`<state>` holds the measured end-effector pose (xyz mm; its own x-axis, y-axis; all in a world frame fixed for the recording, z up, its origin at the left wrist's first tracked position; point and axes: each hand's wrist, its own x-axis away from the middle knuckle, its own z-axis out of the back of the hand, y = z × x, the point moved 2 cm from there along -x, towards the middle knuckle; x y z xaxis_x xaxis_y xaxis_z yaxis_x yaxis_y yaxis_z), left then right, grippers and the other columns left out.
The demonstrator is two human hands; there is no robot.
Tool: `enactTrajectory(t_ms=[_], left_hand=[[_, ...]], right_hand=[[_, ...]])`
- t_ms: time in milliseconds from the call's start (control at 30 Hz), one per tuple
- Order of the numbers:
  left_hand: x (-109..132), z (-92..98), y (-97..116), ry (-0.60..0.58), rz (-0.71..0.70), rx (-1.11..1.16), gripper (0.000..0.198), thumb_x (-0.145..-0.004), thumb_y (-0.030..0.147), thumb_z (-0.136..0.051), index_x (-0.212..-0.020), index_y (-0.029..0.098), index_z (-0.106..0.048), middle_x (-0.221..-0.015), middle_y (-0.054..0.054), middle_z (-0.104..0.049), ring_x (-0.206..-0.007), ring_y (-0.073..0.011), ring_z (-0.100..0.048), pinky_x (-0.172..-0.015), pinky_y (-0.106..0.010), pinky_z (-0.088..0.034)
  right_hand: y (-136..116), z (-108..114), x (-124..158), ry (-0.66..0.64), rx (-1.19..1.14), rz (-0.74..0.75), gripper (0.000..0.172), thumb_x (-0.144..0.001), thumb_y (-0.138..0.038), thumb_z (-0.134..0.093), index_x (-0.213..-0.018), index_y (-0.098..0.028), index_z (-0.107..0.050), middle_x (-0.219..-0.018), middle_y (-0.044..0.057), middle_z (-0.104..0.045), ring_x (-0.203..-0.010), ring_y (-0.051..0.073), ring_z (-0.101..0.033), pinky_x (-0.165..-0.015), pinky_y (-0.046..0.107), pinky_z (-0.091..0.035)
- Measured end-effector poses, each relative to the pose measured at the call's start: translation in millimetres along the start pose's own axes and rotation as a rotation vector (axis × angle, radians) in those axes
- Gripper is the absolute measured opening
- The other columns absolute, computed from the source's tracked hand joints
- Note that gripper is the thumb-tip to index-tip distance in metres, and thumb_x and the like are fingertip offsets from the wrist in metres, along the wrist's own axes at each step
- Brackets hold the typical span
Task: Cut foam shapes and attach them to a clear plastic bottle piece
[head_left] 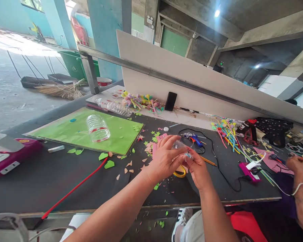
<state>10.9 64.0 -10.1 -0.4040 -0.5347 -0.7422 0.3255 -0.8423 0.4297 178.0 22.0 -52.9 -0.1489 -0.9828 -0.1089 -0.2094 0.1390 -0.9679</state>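
Note:
My left hand [165,158] is closed around a small clear plastic piece [178,144], held over the dark table [53,178]. My right hand [198,168] pinches at the lower end of the same piece, fingertips meeting those of the left hand. Under both hands lie yellow-handled scissors [179,173] and pink paper scraps [158,143]. A blue glue gun [195,139] with a black cord lies just beyond my hands.
A green paper sheet [73,132] carries a cut clear bottle [98,127]; another bottle [114,107] lies behind. A red cord [73,190] crosses the table. Coloured sticks [228,132], a phone [170,101] against the white board, a pink box [7,158], and another person's hand [298,166] at right.

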Motion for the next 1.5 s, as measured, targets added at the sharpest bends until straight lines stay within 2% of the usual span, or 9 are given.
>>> enactTrajectory(t_ms=[167,300,433,567,733,900,1067,1300,1500], left_hand=[[-1.6,16.2,-3.3,0.139,0.031,0.281,0.046,-0.097,0.044,-0.034,-0.121,0.022,-0.067,-0.135,-0.012,-0.053,-0.125,-0.0264,-0.047,-0.109,-0.044,-0.034],[-1.2,20.7,-5.8,0.211,0.196,0.515,0.045,-0.099,0.042,-0.033,-0.119,0.021,-0.067,-0.133,-0.01,-0.056,-0.127,-0.0246,-0.048,-0.11,-0.041,-0.035],[-2.0,16.9,-10.5,0.283,0.359,0.644,0.039,-0.098,0.038,-0.038,-0.115,0.022,-0.069,-0.131,-0.009,-0.059,-0.127,-0.0229,-0.05,-0.111,-0.039,-0.036],[-3.2,12.1,-9.5,0.159,0.348,0.669,0.035,-0.096,0.037,-0.044,-0.119,0.023,-0.067,-0.139,-0.008,-0.054,-0.133,-0.0237,-0.045,-0.114,-0.041,-0.032],[-1.5,5.3,-1.2,-0.032,0.213,0.699,0.035,-0.094,0.036,-0.05,-0.122,0.024,-0.066,-0.141,-0.009,-0.053,-0.132,-0.0242,-0.047,-0.112,-0.039,-0.037],[0.0,-7.5,-1.8,-0.06,0.193,0.672,0.032,-0.092,0.033,-0.053,-0.114,0.019,-0.071,-0.115,-0.013,-0.069,-0.108,-0.0224,-0.064,-0.098,-0.036,-0.049],[1.2,-17.1,-11.5,0.003,0.339,0.665,0.024,-0.086,0.027,-0.06,-0.104,0.019,-0.074,-0.102,-0.01,-0.074,-0.093,-0.0199,-0.069,-0.083,-0.03,-0.055],[-1.3,-7.2,-22.4,0.112,0.383,0.392,0.015,-0.084,0.023,-0.06,-0.087,0.02,-0.075,-0.078,-0.003,-0.075,-0.071,-0.0148,-0.067,-0.066,-0.023,-0.051],[-3.4,2.0,-28.8,0.164,0.289,0.187,0.013,-0.083,0.021,-0.061,-0.083,0.02,-0.073,-0.074,-0.002,-0.073,-0.066,-0.0137,-0.064,-0.062,-0.022,-0.047]], right_hand=[[-4.5,-2.1,3.0,-0.118,-0.308,-0.181,0.038,-0.078,-0.03,-0.075,-0.115,-0.03,-0.066,-0.107,0.0,-0.073,-0.075,0.016,-0.07,-0.082,0.038,-0.056],[-7.3,-1.8,5.8,-0.185,-0.397,-0.24,0.04,-0.078,-0.033,-0.073,-0.117,-0.03,-0.064,-0.097,-0.001,-0.074,-0.07,0.015,-0.066,-0.082,0.041,-0.056],[-5.7,-3.3,9.1,-0.24,-0.485,-0.277,0.046,-0.077,-0.036,-0.073,-0.121,-0.03,-0.061,-0.095,-0.001,-0.073,-0.062,0.011,-0.059,-0.077,0.037,-0.056],[-4.4,-7.0,14.1,-0.311,-0.506,-0.277,0.042,-0.076,-0.035,-0.071,-0.117,-0.032,-0.063,-0.103,0.001,-0.071,-0.052,0.009,-0.054,-0.059,0.032,-0.055],[-1.7,-9.4,15.5,-0.402,-0.482,-0.286,0.028,-0.082,-0.042,-0.062,-0.106,-0.029,-0.068,-0.084,0.002,-0.071,-0.043,0.01,-0.05,-0.044,0.027,-0.048],[-2.8,-8.9,11.2,-0.38,-0.488,-0.308,0.028,-0.08,-0.038,-0.063,-0.102,-0.022,-0.068,-0.075,0.003,-0.069,-0.041,0.01,-0.047,-0.036,0.024,-0.045],[-7.3,-3.1,8.8,-0.321,-0.472,-0.283,0.029,-0.08,-0.034,-0.061,-0.104,-0.02,-0.069,-0.076,0.005,-0.071,-0.042,0.01,-0.05,-0.036,0.022,-0.045],[-7.1,7.6,6.1,-0.234,-0.407,-0.28,0.035,-0.08,-0.028,-0.058,-0.112,-0.018,-0.067,-0.076,0.004,-0.072,-0.043,0.01,-0.052,-0.038,0.021,-0.048],[-10.5,17.0,5.6,-0.184,-0.385,-0.213,0.036,-0.082,-0.025,-0.058,-0.117,-0.02,-0.066,-0.084,0.004,-0.073,-0.051,0.011,-0.057,-0.043,0.023,-0.052]])
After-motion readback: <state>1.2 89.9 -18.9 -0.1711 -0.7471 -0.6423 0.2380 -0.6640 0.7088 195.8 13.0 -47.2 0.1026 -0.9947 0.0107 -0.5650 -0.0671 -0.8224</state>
